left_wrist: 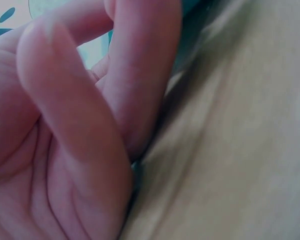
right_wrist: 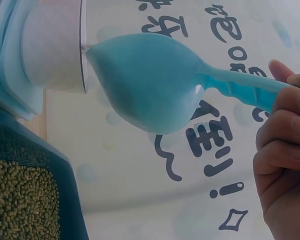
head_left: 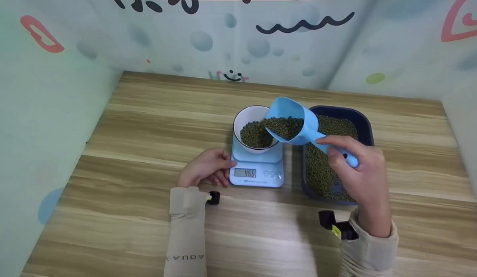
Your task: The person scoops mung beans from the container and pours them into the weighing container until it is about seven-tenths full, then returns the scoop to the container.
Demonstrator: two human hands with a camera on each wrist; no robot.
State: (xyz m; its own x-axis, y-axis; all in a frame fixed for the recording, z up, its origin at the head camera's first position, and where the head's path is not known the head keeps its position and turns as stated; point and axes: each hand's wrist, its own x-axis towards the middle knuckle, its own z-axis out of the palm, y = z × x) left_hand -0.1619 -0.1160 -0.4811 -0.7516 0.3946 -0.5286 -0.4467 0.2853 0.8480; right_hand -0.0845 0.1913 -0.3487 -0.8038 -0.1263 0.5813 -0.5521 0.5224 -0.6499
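Observation:
My right hand (head_left: 359, 165) grips the handle of a light-blue scoop (head_left: 310, 125). Green mung beans fill part of the scoop, which is tipped with its lip over a white, dark-rimmed bowl (head_left: 253, 111). Mung beans (head_left: 255, 135) lie inside that bowl too. Under it is a light-blue kitchen scale (head_left: 261, 169) with a lit number display. My left hand (head_left: 207, 165) holds the scale's left edge, its fingers bent, as the left wrist view also shows. In the right wrist view, the scoop's underside (right_wrist: 150, 85) hides its contents, and its tip meets the bowl's rim.
A dark-blue tray (head_left: 364, 127) of mung beans stands just right of the scale, partly beneath my right hand. Wood-grain table (head_left: 153, 127) surrounds these things. Printed light walls (head_left: 207, 65) close off the back and sides. A black wrist camera (head_left: 214, 197) sits by my left sleeve.

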